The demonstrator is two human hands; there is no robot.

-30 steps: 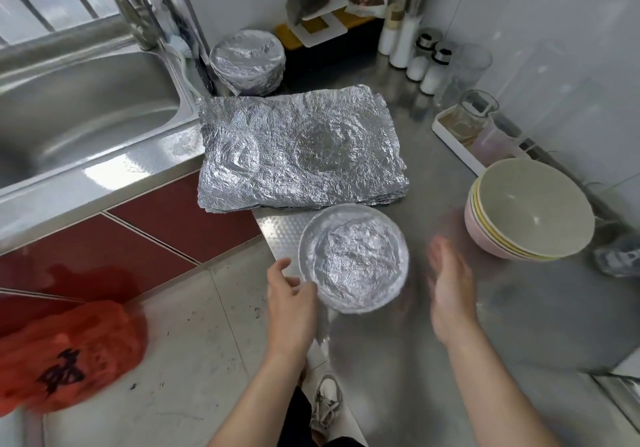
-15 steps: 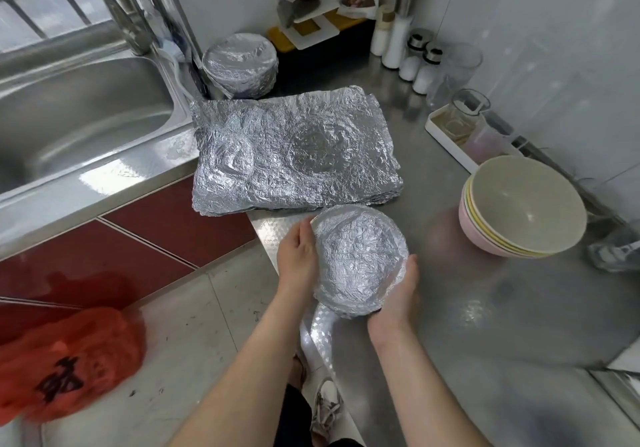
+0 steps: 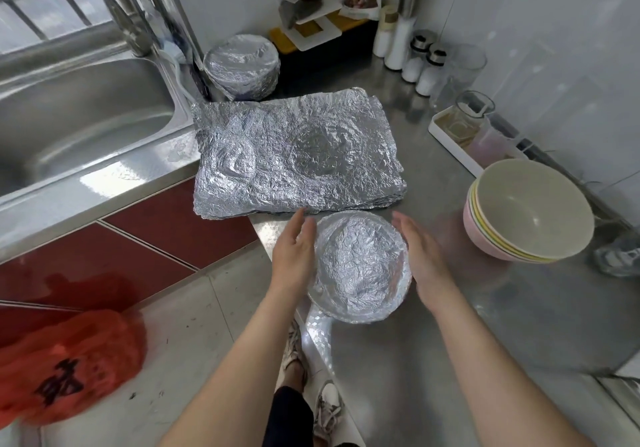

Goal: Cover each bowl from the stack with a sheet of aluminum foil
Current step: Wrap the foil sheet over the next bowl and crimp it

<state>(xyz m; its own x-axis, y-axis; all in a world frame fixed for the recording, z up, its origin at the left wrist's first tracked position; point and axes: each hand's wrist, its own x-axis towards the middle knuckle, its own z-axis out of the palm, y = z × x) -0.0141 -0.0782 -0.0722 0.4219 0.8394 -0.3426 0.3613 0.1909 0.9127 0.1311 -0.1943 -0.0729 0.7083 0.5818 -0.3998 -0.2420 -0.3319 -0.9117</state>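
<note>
A foil-covered bowl sits near the counter's front corner. My left hand lies against its left side with straight fingers. My right hand is at its right side, fingers straight, touching or just off the rim. A pile of crinkled foil sheets lies behind the bowl. A stack of bare bowls, cream on top and pink at the bottom, stands to the right. More foil-covered bowls are stacked at the back by the sink.
The steel sink is at the left. Salt shakers and bottles, a glass jar on a white tray and a shelf rack stand at the back. A red plastic bag lies on the floor below left.
Half a second ago both hands gripped the foil-covered bowl and tilted it up; now it sits flat and my hands have opened beside it with straight fingers.
</note>
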